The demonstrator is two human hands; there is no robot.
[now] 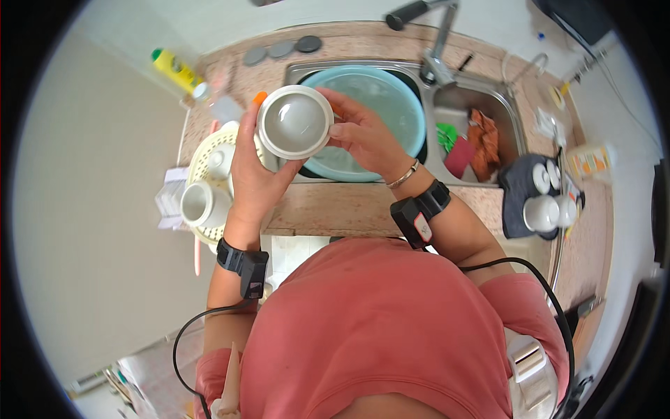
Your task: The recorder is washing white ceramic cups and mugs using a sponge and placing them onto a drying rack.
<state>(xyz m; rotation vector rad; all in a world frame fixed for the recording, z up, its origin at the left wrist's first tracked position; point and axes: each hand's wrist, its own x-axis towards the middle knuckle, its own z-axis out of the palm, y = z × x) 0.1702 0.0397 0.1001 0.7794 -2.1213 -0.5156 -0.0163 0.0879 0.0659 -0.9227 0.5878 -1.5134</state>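
Observation:
Both hands hold a white ceramic jar [296, 123], its round mouth turned up towards the camera, over the left rim of a light blue basin [387, 125] of water in the sink. My left hand [256, 162] grips the jar's left and lower side. My right hand [361, 131] holds its right side, and an orange bit shows behind the fingers. Below and left of my left hand, another white jar [201, 204] lies on its side in a cream colander [198, 162], with a white lid [221, 161] above it.
The right sink bowl [450, 102] holds a green scrubber [447, 136], a dark red cloth [460, 157] and an orange-brown cloth [484, 141]. The faucet [437, 63] stands behind. White cups [542, 213] rest on a dark cloth [515, 194] at right; a yellow bottle [177, 70] is at back left.

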